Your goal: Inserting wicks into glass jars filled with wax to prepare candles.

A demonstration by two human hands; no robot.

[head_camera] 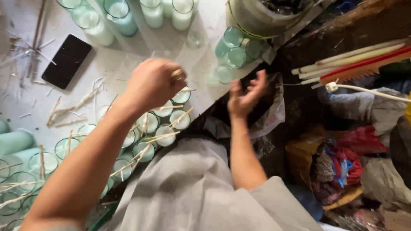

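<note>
right hand (245,95): motion-blurred | bucket (257,17): cut off (top edge)

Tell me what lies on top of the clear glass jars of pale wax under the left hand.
Thin wooden sticks lie across the jars' rims. The left hand covers others.

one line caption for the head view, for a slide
Left hand pinches a small stick above wax-filled glasses on a white table; right hand hangs open beside it.

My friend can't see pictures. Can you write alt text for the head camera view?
A person's left hand pinches thin sticks above glass candle jars on a white table. The right hand hangs open, empty. A black phone lies nearby.
</note>
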